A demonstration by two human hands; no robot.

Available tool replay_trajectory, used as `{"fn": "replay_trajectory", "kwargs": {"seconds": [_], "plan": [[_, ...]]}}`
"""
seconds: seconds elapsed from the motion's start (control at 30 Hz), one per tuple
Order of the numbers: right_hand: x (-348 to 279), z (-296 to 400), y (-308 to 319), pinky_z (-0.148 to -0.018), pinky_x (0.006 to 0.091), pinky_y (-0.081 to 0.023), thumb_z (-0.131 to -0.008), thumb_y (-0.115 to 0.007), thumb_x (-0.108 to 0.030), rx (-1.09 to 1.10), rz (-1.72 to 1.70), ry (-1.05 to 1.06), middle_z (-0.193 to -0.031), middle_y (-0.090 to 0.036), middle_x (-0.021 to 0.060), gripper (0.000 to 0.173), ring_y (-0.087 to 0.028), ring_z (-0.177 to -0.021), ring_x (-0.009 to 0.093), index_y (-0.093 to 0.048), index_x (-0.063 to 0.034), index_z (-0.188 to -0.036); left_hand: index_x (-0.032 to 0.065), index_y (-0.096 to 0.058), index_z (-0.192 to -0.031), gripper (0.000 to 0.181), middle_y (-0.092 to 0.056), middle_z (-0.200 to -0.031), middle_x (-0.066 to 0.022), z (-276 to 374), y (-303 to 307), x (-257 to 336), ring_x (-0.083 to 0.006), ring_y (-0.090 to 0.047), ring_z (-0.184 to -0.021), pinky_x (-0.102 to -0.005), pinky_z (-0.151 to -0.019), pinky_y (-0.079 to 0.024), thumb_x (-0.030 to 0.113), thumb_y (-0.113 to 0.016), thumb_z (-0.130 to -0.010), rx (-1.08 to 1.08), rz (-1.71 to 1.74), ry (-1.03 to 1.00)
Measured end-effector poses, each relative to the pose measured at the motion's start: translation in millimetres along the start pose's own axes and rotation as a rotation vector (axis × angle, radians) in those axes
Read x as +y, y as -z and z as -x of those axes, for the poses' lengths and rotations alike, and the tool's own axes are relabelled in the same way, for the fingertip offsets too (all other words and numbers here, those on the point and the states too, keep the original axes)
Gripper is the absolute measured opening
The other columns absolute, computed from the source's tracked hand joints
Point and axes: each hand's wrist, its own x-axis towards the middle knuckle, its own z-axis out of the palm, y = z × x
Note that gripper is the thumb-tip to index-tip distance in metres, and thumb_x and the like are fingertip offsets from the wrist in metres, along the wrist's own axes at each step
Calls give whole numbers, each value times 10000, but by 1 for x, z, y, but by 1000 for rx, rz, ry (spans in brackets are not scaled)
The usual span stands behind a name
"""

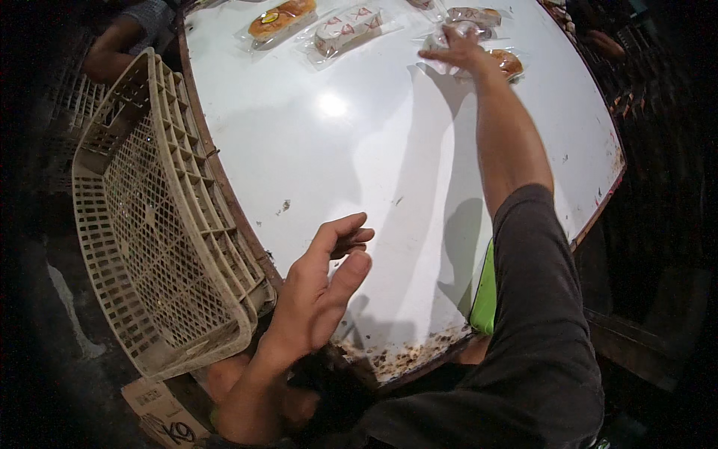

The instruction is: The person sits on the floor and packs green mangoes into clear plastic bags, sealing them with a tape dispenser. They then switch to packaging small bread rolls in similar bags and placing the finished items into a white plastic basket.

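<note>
My right hand (457, 51) reaches to the far part of the white tabletop (291, 146), its fingers spread over a clear-wrapped item; whether it grips it cannot be told. Close by lie a wrapped bread roll (506, 64) and another wrapped roll (474, 17). Farther left on the table are a packaged bun with a yellow sticker (282, 21) and a clear packet with red print (349, 32). My left hand (331, 275) hovers over the near left edge of the table, fingers curled and apart, holding nothing.
Left of the table stands an empty, tilted plastic crate (151, 219), beside its edge. Below it is a cardboard box (162, 412) with writing. A bright green object (486, 292) shows by my right sleeve. Another person's arm (115, 47) is at the upper left.
</note>
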Motion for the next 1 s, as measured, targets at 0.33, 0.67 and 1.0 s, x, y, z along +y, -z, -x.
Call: {"fn": "replay_trajectory", "kwargs": {"seconds": [0.33, 0.67, 1.0], "plan": [[-144, 392, -14, -1070, 657, -178, -775, -700, -449, 167, -350, 332, -1473, -325, 187, 606, -314, -1340, 434, -533, -206, -1305, -17, -428, -1331, 480, -596, -1188, -168, 21, 19, 12, -212, -556, -1103, -330, -962, -430, 282, -533, -971, 58, -133, -187], [-143, 529, -21, -1073, 649, -118, -776, -668, -557, 98, -346, -172, -1412, -353, 287, 838, -204, -1351, 507, -428, 56, -1295, -38, -366, -1350, 653, -601, -1157, -244, 67, 9, -16, -320, -610, -1058, -395, -889, -483, 401, -586, -920, 41, -337, -287], [-138, 521, 26, -845, 372, -486, -821, -720, -234, 440, -1139, -177, -1046, -588, 202, 550, -595, -982, 277, -427, 30, -1205, -31, -462, -1266, 493, -573, -1191, -221, 66, -12, -68, -291, -573, -1095, -375, -898, -465, 378, -450, -990, 49, -202, -304]]}}
